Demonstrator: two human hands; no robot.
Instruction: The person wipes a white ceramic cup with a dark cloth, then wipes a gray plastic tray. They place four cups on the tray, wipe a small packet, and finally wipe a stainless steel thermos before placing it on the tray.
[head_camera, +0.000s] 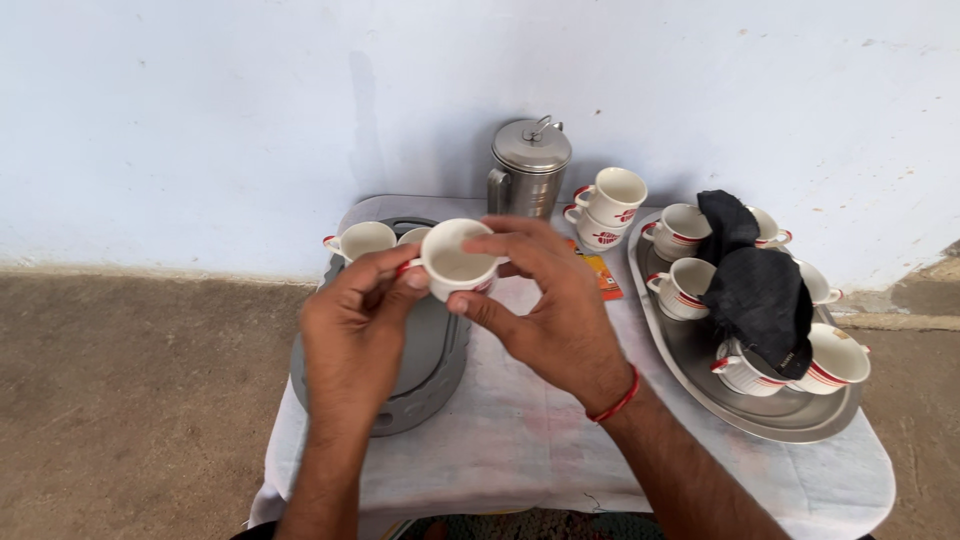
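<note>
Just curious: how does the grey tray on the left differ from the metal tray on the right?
The grey tray looks matte and dull; the steel tray is shiny. The grey tray carries two cups at its far end; the steel tray holds many cups and a black cloth. Both are oval and rest on the cloth-covered table.

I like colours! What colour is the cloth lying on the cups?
Black; the cloth drapes over cups on the metal tray, head view.

Modest home corner: teacups (612, 196), steel canister (529, 166), plastered wall (200, 120).
</note>
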